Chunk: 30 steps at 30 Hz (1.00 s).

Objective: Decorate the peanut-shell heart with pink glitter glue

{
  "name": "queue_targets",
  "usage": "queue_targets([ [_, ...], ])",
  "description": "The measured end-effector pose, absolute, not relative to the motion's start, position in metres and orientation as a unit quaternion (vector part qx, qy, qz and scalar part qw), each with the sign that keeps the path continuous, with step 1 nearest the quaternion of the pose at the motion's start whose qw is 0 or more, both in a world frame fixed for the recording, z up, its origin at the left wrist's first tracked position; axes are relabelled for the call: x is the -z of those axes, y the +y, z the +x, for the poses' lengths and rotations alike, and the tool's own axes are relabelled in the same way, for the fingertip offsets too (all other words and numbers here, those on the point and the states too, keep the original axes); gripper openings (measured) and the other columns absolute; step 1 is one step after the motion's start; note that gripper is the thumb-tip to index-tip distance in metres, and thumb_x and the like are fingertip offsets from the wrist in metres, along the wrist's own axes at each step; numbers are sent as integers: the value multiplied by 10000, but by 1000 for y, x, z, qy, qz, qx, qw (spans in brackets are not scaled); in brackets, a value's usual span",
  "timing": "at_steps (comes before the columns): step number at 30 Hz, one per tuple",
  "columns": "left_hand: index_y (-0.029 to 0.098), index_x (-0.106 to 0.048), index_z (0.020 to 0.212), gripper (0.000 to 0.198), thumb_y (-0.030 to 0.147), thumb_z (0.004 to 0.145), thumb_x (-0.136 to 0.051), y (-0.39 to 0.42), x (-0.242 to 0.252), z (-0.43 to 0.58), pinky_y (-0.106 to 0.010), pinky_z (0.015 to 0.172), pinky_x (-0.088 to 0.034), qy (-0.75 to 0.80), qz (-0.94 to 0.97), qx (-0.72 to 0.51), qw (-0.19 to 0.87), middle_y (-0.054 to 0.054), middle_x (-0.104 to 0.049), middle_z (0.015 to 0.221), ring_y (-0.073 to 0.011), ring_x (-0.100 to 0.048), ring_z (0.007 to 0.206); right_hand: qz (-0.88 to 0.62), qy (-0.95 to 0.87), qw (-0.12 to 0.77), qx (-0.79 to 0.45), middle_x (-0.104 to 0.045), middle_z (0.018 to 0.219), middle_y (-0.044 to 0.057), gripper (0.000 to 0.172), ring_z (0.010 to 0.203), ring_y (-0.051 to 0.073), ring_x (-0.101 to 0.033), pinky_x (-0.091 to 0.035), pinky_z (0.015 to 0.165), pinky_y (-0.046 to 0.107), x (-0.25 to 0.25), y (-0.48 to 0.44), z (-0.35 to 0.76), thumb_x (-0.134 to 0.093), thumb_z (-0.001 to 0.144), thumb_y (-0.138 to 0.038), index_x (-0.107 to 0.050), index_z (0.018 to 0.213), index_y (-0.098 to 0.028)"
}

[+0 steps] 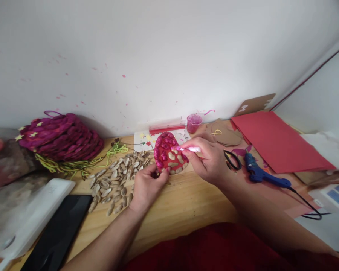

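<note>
My left hand pinches the lower left edge of a red rounded piece covered with peanut shells. Shells along its top and left are painted shiny magenta, while those in the middle and lower right stay tan. In my right hand is a paintbrush with a whitish handle; its pink-stained end reaches over the shells, and I cannot tell if it touches them. Loose peanut shells lie spread on the wooden table left of my left hand. Behind the piece stands a plastic cup of magenta paint.
A stack of magenta-painted pieces with green yarn sits at the left, behind a black phone and a white device. Rightward lie scissors, a blue glue gun, red sheets and cardboard cut-outs.
</note>
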State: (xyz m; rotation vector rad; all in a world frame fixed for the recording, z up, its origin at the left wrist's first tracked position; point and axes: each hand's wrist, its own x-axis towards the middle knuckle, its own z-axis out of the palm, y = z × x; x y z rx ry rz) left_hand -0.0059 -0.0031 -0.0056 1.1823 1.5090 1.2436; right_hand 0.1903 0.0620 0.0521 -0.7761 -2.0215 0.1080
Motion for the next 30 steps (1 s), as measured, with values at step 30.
queue_targets([
  [30,201,-869,877,210,388,781,-876,0,14,-7,-234,654,-504,525,397,-572,489,-16,-808,796,-137,-631,651,-304,-803,500,-117,-769,919,23,74,904,217,-690,-537,843,400,-50,69,196,-644,1001,-215,-708,993,-251],
])
